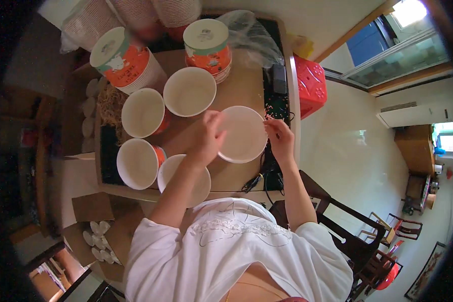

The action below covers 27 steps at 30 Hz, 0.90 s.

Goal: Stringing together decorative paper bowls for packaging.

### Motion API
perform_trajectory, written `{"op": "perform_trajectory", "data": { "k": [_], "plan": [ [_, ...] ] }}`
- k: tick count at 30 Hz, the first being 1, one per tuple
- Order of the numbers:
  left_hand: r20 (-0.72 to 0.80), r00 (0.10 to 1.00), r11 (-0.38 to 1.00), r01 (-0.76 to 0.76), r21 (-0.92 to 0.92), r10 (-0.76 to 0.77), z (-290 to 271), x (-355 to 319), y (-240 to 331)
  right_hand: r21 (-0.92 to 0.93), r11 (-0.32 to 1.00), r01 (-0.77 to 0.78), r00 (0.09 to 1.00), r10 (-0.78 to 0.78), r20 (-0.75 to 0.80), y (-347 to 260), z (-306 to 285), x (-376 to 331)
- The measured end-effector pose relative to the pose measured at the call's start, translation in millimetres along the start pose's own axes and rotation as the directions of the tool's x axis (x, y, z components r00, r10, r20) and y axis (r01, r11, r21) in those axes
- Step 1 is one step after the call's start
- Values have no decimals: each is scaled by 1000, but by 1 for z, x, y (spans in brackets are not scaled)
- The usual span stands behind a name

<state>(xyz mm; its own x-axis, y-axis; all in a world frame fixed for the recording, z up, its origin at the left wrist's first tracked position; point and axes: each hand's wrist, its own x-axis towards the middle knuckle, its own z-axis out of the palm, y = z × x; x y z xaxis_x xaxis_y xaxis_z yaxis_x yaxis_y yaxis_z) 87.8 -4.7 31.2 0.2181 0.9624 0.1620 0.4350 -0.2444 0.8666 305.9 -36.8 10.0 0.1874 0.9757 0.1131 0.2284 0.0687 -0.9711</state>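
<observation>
A white-lined paper tub [241,136] stands open end up on the table in front of me. My left hand [208,138] is at its left rim, its fingers smeared by motion. At the right rim is my right hand [281,135], thumb and fingertips pinched together; whatever they hold is too small to make out. Small pink bits [269,111] lie just beyond those fingertips. More open tubs stand to the left: one tub [190,91] behind, another tub [143,113] farther left, a third tub [138,164] nearer. My left forearm partly covers one more tub [192,183].
Upturned stacks of orange printed tubs [128,68] [207,48] stand at the back, near clear plastic wrap [249,35]. Brown shredded filler [111,108] lies at the left edge. A black cable [254,182] is at the front. A red stool [309,86] stands right of the table.
</observation>
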Motion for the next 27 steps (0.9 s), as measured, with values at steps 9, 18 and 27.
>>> {"op": "perform_trajectory", "data": {
  "k": [9,18,27],
  "plan": [
    [161,919,921,377,-94,-359,11,11,-76,-22,1000,1,973,-6,-230,55,13,8],
    [382,724,719,669,-189,-574,46,18,-119,18,730,-684,719,669,188,63,-1,28],
    [741,349,528,849,9,-573,55,15,-133,-690,597,-411,404,797,449,75,-17,42]
  ]
}}
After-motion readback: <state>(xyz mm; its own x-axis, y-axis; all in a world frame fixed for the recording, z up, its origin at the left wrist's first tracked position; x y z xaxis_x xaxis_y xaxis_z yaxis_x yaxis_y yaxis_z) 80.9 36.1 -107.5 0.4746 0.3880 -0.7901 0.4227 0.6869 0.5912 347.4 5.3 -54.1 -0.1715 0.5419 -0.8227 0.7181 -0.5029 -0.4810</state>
